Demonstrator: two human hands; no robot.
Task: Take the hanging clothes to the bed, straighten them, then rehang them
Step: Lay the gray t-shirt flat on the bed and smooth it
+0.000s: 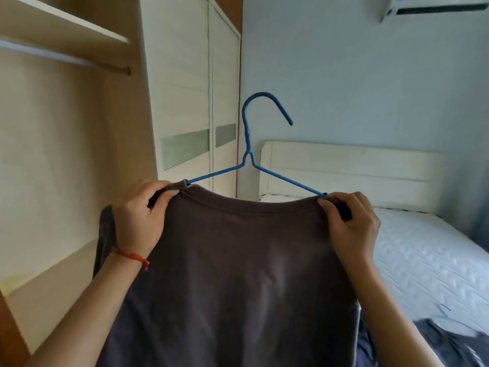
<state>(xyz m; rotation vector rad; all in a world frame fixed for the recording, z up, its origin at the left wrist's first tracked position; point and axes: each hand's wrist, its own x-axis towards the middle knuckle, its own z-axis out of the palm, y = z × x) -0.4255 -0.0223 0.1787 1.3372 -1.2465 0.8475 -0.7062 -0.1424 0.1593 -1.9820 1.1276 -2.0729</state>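
On the far left the open wardrobe shows its bare rail (79, 60) under a shelf, with the sliding doors (195, 102) just beside it. In front of them the left hand (140, 218) (a red string at its wrist) pinches the left shoulder of a dark brown shirt (238, 274), fingers curled over the fabric where the hanger's arm goes in. The blue wire hanger (248, 152) stands upright above the collar, hook pointing right, both arms already inside the neckline. The right hand (349, 229) pinches the other shoulder the same way. Behind it lies the bed (423, 260), with another dark garment (449, 340) at its near edge.

This looks like the rehanging step: the shirt is on its hanger and held up, away from the mattress. The next move likely calls for freeing one hand to take the hook, turning left and lifting it onto the rail without letting a shoulder slide off.
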